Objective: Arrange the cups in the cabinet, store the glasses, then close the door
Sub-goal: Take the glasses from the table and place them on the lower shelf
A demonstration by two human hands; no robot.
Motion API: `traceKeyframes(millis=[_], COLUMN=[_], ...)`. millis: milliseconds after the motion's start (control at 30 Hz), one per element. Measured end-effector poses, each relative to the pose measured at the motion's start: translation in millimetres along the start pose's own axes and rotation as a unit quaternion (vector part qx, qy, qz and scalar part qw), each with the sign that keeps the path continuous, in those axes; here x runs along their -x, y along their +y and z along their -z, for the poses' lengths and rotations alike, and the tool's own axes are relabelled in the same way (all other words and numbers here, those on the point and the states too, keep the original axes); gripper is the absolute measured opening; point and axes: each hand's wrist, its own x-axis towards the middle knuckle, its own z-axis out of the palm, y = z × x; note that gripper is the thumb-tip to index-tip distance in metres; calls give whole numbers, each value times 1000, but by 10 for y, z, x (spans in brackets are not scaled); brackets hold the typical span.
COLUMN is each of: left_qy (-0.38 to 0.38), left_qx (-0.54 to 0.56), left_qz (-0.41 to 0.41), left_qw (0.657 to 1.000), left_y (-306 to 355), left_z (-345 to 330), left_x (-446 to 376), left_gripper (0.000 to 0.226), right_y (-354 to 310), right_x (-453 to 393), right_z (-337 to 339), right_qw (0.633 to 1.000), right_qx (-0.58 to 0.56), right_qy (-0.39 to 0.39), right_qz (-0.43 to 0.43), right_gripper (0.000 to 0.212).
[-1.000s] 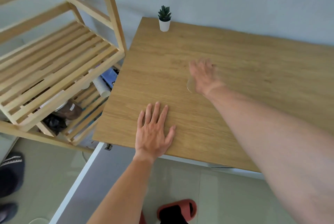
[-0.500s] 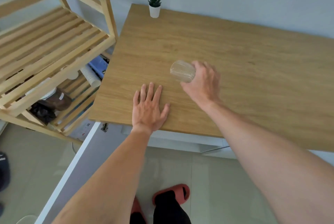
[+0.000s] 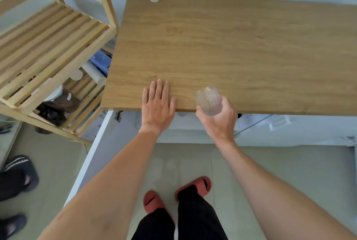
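Shelving [image 3: 48,46] of slatted wood stood at far left, just beside the wooden countertop [image 3: 231,46]; a white cabinet door [image 3: 92,154] hung open below. Your left hand [image 3: 157,107] lay flat on the countertop's front edge, fingers spread and holding nothing. Your right hand [image 3: 220,121] grasped a ribbed clear glass [image 3: 208,99], fingers wrapped round its lower half, carried over the front edge. Risk, as judged: the glass could clip the countertop edge on its way down to the cabinet, or slip, since ribbed glass held low may tip. The cabinet interior was hidden from you.
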Motion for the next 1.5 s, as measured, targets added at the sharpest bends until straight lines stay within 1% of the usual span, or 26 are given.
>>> traceKeyframes(millis=[133, 233, 333, 433, 533, 667, 733, 833, 900, 967, 1067, 1167, 1367, 1500], left_qy=[25, 51, 54, 19, -31, -81, -95, -101, -104, -116, -148, -170, -170, -174], left_qx=[30, 59, 90, 121, 113, 94, 109, 138, 123, 94, 51, 35, 33, 31], left_qz=[-17, -41, -16, 20, 52, 54, 57, 98, 105, 113, 142, 130, 122, 119], left_qw=[999, 996, 994, 992, 992, 991, 988, 980, 981, 982, 977, 976, 977, 977], left_y=[-33, -50, -7, 79, 105, 41, 23, -13, -64, -95, -110, -97, -43, -47], left_z=[-54, -195, -432, -671, -1018, -1576, -1867, -2254, -2490, -2693, -2895, -3020, -3133, -3125], left_x=[369, 666, 874, 1001, 1019, 867, 757, 599, 495, 383, 255, 187, 193, 188], left_gripper=[62, 60, 60, 60, 60, 55, 51, 48, 51, 55, 64, 70, 76, 79], right_y=[253, 501, 812, 1065, 1378, 1859, 2081, 2334, 2445, 2544, 2659, 2734, 2733, 2714], right_x=[429, 610, 674, 642, 529, 312, 161, -56, -204, -351, -554, -732, -1036, -1156], right_z=[25, -40, -161, -292, -491, -802, -955, -1190, -1319, -1406, -1507, -1601, -1764, -1814], right_qw=[999, 998, 995, 994, 995, 994, 994, 993, 994, 997, 998, 998, 1000, 999], right_qx=[5, 25, 21, 13, 25, 30, 28, 35, 31, 26, 26, 24, 20, 24], right_qy=[-34, -62, -92, -94, -74, -77, -77, -78, -67, -36, -17, -19, -19, -36], right_qz=[14, 7, -29, -59, -68, -70, -78, -86, -76, -67, -56, -48, 0, 1], right_gripper=[60, 61, 60, 61, 58, 56, 57, 65, 69, 73, 71, 69, 66, 70])
